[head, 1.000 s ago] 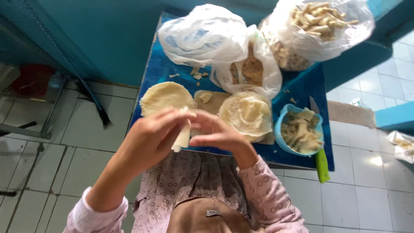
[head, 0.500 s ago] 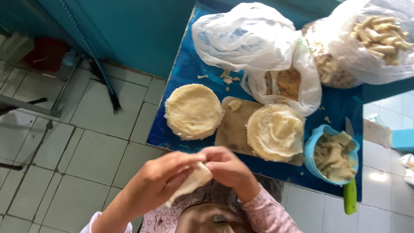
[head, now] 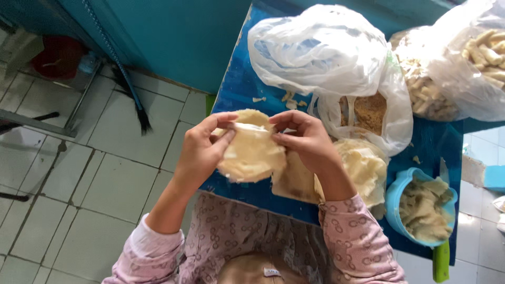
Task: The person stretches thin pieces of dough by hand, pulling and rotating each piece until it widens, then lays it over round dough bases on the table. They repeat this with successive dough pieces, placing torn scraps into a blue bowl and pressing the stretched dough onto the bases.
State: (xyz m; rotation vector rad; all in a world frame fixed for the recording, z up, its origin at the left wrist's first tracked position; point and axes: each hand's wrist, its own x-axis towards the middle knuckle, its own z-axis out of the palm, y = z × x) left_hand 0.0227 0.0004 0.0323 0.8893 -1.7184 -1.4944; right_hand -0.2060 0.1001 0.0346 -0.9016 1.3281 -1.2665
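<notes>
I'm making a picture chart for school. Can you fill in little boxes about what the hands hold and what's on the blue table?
left hand: pinches the left edge of a round pale dough sheet
right hand: pinches the sheet's upper right edge
under the hands: blue table
beside the right wrist: stack of dough sheets
blue bowl: holds pale pieces, at the table's right edge
plastic bags: at the table's far side, some holding pale sticks
floor: white tiles

Two hands (head: 252, 147), three plastic bags (head: 321, 52), one blue bowl (head: 400, 192), one table (head: 236, 89).
</notes>
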